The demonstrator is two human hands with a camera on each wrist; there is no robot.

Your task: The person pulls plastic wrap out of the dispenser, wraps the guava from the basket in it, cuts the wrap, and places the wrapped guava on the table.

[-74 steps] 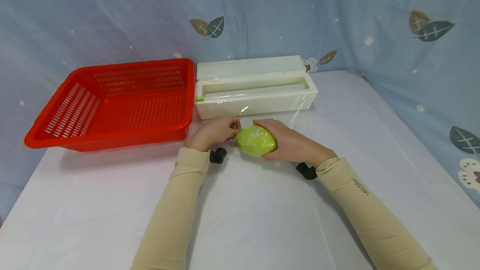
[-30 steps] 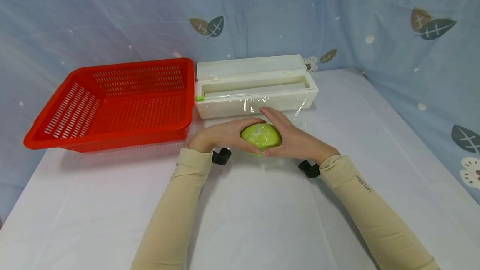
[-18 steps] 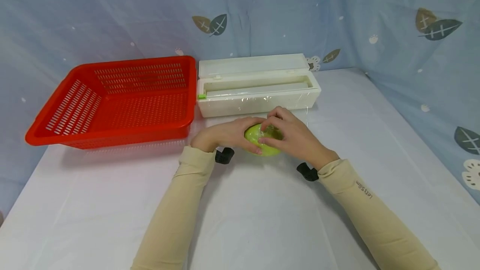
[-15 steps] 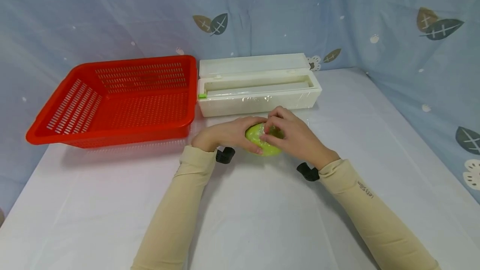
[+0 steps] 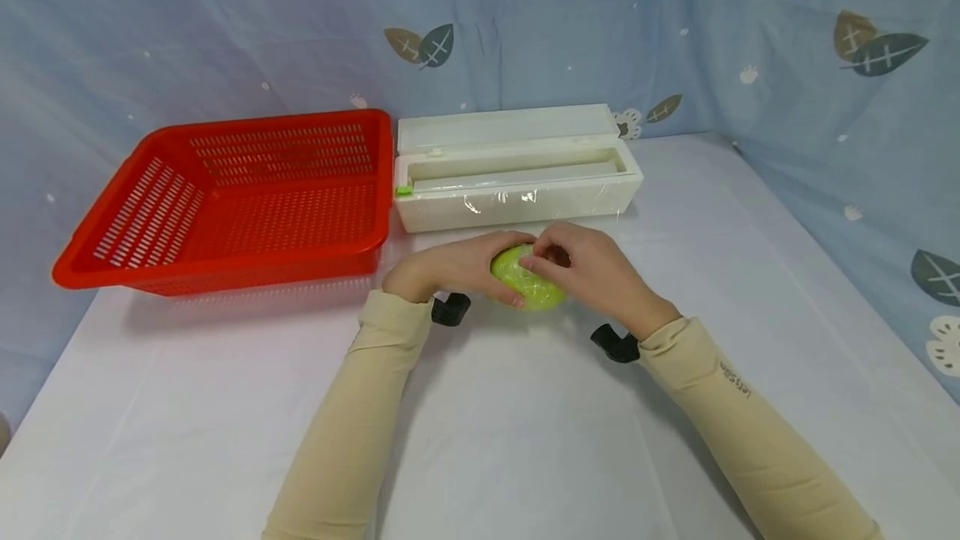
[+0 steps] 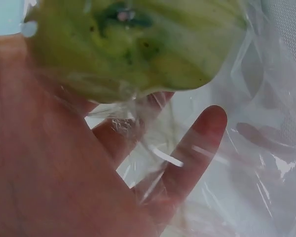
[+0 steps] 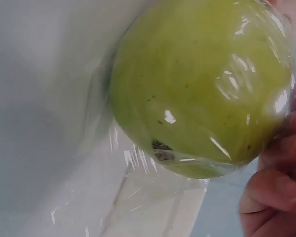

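A yellow-green fruit (image 5: 537,285) in clear cling film (image 7: 133,180) is between both hands at the middle of the table. My left hand (image 5: 467,265) holds it from the left, thumb on the near side and fingers reaching round the far side. Loose film lies across that hand's fingers (image 6: 195,148) in the left wrist view. At the upper right of the fruit, my right hand (image 5: 596,269) has thumb and forefinger brought together, pinching at the wrap. The right wrist view shows its fingers (image 7: 276,190) curled beside the glossy skin.
Behind the hands stands a long white cling film box (image 5: 517,205), lid tipped back, a roll (image 5: 517,177) inside. A red plastic basket (image 5: 255,267) is at the left. Both rest on a white-covered table (image 5: 525,440) before a blue curtain (image 5: 525,23).
The left hand has gone from the fruit's left edge to holding it. The right hand has let go of the fruit's side and drawn thumb and forefinger together over it.
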